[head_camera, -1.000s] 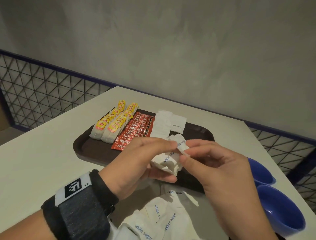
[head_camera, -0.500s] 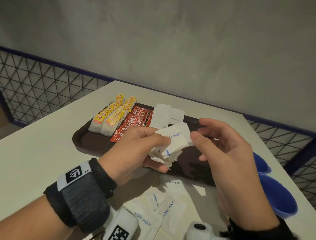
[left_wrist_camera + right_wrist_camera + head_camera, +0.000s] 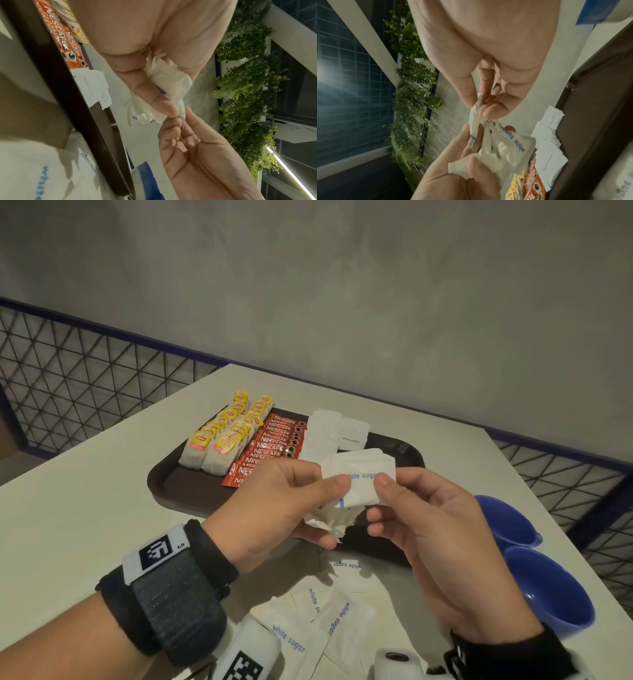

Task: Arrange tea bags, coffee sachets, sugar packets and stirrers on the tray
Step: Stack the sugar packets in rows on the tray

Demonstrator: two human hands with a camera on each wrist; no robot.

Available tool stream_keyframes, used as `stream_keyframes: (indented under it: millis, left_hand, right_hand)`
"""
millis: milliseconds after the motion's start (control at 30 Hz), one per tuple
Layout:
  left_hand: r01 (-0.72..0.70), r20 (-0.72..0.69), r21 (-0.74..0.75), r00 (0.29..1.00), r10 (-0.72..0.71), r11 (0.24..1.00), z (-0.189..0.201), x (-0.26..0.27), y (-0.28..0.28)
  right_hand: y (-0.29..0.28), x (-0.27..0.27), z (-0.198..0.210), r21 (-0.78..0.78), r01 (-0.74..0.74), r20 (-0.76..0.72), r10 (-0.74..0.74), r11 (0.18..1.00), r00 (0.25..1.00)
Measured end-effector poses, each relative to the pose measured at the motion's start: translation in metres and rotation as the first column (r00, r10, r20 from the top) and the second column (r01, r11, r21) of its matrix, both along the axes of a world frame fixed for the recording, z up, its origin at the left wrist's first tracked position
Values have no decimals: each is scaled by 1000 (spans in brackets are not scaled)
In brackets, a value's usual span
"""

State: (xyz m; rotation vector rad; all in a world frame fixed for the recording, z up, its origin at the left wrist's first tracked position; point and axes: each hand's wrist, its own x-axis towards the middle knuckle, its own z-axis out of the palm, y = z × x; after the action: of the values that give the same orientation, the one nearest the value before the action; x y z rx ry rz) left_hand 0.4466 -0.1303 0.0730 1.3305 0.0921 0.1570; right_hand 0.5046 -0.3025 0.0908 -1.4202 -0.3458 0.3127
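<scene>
My left hand (image 3: 294,501) grips a bunch of white sugar packets (image 3: 356,484) above the near edge of the dark brown tray (image 3: 178,487). My right hand (image 3: 404,501) pinches the right edge of the top packet (image 3: 513,140) between thumb and finger. On the tray lie two rows of yellow-tagged tea bags (image 3: 222,440), a fan of red coffee sachets (image 3: 274,443) and a stack of white sugar packets (image 3: 329,433). Several loose sugar packets (image 3: 318,611) lie on the table below my hands. No stirrers are in view.
Two blue bowls (image 3: 541,577) stand at the table's right edge, close to my right wrist. The white table (image 3: 68,525) meets a grey wall behind, with a dark mesh railing (image 3: 68,381) at the left and right sides.
The top sugar packet has been pulled up out of the bunch and turned flat with its print facing me. My right hand now pinches its right edge.
</scene>
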Motion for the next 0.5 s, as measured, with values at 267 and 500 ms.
stream_keyframes:
  millis: [267,500]
  left_hand:
    - [30,-1,-19,1000,-30,999,-1,-1,1]
    - [14,-4,-20,1000,-14,1000,-3,0,3]
  right_hand:
    - [1,-3,0,-132,8,112,7,991,994]
    - [0,-2,1,-154,9,119,9,988,993]
